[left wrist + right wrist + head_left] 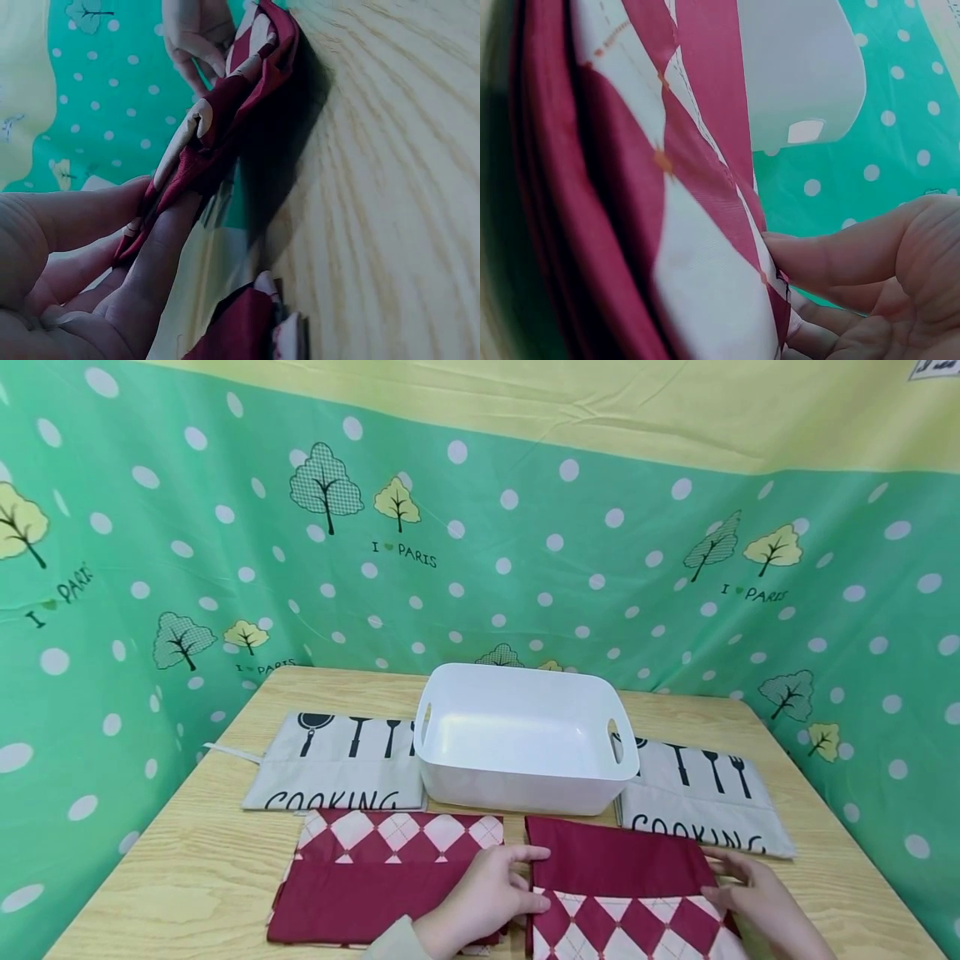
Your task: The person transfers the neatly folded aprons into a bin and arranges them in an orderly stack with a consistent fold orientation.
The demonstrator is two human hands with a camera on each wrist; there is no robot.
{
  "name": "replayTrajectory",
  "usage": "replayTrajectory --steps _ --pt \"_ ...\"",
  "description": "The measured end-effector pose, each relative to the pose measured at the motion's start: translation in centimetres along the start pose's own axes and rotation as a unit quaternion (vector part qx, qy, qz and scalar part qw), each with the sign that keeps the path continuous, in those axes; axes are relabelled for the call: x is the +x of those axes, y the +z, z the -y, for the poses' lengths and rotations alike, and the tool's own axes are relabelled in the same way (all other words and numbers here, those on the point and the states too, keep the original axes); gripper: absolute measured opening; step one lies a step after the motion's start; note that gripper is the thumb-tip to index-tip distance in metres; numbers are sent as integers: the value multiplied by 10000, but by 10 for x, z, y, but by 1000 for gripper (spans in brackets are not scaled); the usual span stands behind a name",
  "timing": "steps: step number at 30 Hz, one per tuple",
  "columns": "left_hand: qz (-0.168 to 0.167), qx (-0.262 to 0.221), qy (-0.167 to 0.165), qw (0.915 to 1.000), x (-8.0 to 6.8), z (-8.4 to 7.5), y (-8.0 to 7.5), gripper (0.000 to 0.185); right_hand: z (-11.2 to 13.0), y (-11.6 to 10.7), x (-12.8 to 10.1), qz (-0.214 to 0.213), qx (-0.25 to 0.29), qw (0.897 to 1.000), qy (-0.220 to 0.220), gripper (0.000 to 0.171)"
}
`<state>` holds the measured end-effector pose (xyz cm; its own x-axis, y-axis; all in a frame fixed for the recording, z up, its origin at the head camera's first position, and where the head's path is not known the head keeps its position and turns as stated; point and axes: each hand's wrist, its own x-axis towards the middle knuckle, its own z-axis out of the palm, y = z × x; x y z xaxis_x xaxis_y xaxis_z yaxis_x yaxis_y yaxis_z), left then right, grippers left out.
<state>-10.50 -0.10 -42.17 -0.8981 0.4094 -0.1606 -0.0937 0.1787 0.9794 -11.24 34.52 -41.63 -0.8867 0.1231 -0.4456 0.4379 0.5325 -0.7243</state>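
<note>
A folded maroon apron (611,864) with a white-and-maroon diamond band is held between both hands at the front right. My left hand (487,893) pinches its left edge, thumb on one face and fingers on the other. At the right edge, my right hand (761,897) grips the fabric between thumb and fingers. In the left wrist view the apron (225,112) is tilted above the wood, a dark shadow below it. Several fabric layers show in the right wrist view, near the right thumb (832,259). A second folded maroon apron (360,902) lies just left of my left hand.
Behind the maroon aprons stands a white plastic bin (517,789) with side handle holes. Grey folded cloths printed COOKING lie on either side, one at left (330,768) with a strap, one at right (705,810). A green dotted curtain (525,568) surrounds the wooden table (165,860).
</note>
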Motion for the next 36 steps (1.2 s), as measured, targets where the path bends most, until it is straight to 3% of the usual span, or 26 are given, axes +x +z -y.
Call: replayTrajectory --steps 6,36 --pt "-17 -27 40 10000 -2 -4 -4 49 5 0 -1 -36 2 10000 14 73" --pt "-328 -379 525 9974 -16 -26 -21 50 41 -12 -22 -224 142 9986 -454 73"
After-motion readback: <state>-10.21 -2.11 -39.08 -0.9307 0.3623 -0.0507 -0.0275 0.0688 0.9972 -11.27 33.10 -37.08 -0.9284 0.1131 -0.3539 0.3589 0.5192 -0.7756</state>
